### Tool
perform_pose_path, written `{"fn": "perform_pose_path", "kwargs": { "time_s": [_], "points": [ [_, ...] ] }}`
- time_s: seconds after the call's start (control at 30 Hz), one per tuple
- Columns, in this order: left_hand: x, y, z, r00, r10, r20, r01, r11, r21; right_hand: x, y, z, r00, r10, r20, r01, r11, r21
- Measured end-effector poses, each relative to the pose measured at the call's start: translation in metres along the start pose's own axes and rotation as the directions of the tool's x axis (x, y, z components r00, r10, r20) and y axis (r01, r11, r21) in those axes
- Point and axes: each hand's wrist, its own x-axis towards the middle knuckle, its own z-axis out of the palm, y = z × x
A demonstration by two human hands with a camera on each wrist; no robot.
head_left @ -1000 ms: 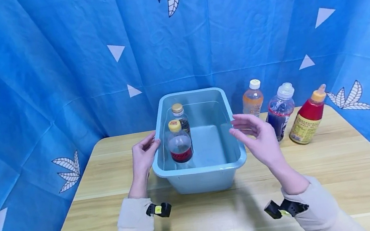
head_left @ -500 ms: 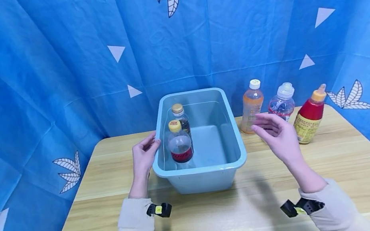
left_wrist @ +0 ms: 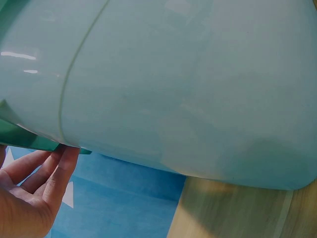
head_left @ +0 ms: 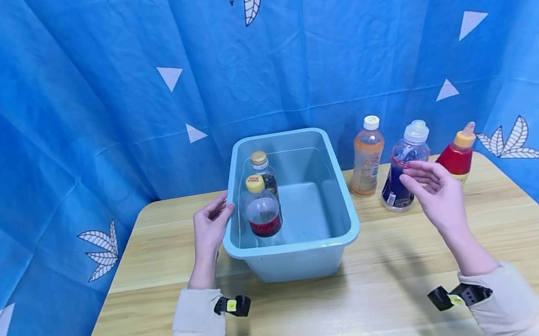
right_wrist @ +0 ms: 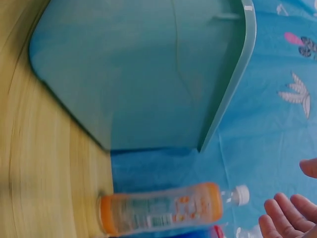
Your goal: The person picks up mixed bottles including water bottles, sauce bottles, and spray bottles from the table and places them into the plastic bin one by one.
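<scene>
A light blue plastic storage bin (head_left: 292, 261) sits mid-table. Its left rim is held by my left hand (head_left: 211, 224); the left wrist view has those fingers (left_wrist: 62, 171) up under the lip. Inside stand a yellow-capped bottle with a red label (head_left: 263, 216) and, behind it, a bottle with a gold cap (head_left: 259, 159). My right hand (head_left: 438, 194) is raised with nothing in it, fingers loosely bent. It overlaps a dark-labelled bottle with a clear cap (head_left: 396, 189) in the head view and partly covers a red squeeze bottle (head_left: 456, 160).
Left of the dark-labelled bottle stands an orange-tinted bottle with a white cap (head_left: 366, 155), also seen side-on in the right wrist view. All this is on a pale wooden table (head_left: 295, 328). A blue patterned curtain (head_left: 255, 76) hangs behind and along both sides.
My right hand has left the bin's right rim and moved rightward past the orange-tinted bottle to the dark-labelled one. My left hand and the bin look unmoved.
</scene>
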Motion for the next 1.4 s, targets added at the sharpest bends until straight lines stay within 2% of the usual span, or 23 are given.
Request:
{"fn": "perform_pose_path", "kwargs": {
  "time_s": [0.07, 0.1, 0.17, 0.3, 0.33, 0.5, 0.53, 0.57, 1.07, 1.13, 1.4],
  "points": [
    [0.0, 0.0, 0.0, 1.0, 0.003, 0.002, -0.003, 1.0, 0.0, 0.002, 0.006, -0.004, 1.0, -0.014, -0.018, 0.014, 1.0, 0.0],
    [0.0, 0.0, 0.0, 1.0, 0.007, 0.002, -0.007, 1.0, 0.0, 0.006, 0.016, -0.007, 0.999, -0.037, -0.019, 0.038, 0.997, 0.065],
    [0.001, -0.001, 0.0, 1.0, 0.011, 0.001, -0.011, 1.0, 0.0, 0.009, 0.021, -0.011, 0.998, -0.046, -0.034, 0.048, 0.997, 0.058],
    [0.001, -0.002, 0.0, 1.0, 0.013, 0.003, -0.013, 1.0, -0.006, 0.015, 0.025, -0.017, 0.995, -0.015, -0.097, 0.017, 1.0, 0.021],
    [0.001, -0.002, 0.0, 1.0, 0.012, 0.003, -0.012, 1.0, -0.009, 0.022, 0.042, -0.022, 0.995, -0.002, -0.1, 0.004, 1.0, 0.027],
    [0.001, -0.002, 0.0, 1.0, 0.009, 0.003, -0.009, 1.0, -0.013, 0.031, 0.048, -0.029, 0.984, 0.015, -0.18, -0.011, 1.0, 0.024],
    [0.001, -0.001, 0.0, 1.0, 0.01, 0.004, -0.01, 1.0, -0.012, 0.033, 0.049, -0.031, 0.981, 0.015, -0.195, -0.008, 0.999, 0.036],
    [0.001, -0.002, 0.0, 1.0, 0.009, 0.004, -0.009, 1.0, -0.011, 0.027, 0.027, -0.028, 0.972, 0.032, -0.232, -0.04, 0.999, -0.031],
    [0.0, -0.001, 0.0, 1.0, 0.004, 0.003, -0.004, 1.0, 0.0, 0.052, 0.041, -0.046, 0.917, 0.095, -0.388, -0.132, 0.989, -0.069],
    [0.0, -0.001, 0.0, 1.0, 0.004, 0.004, -0.004, 1.0, 0.003, 0.055, 0.043, -0.049, 0.905, 0.119, -0.407, -0.152, 0.987, -0.049],
    [0.001, -0.002, 0.0, 1.0, 0.001, 0.007, -0.001, 1.0, -0.002, 0.068, 0.047, -0.057, 0.878, 0.167, -0.449, -0.209, 0.977, -0.044]
  ]
}}
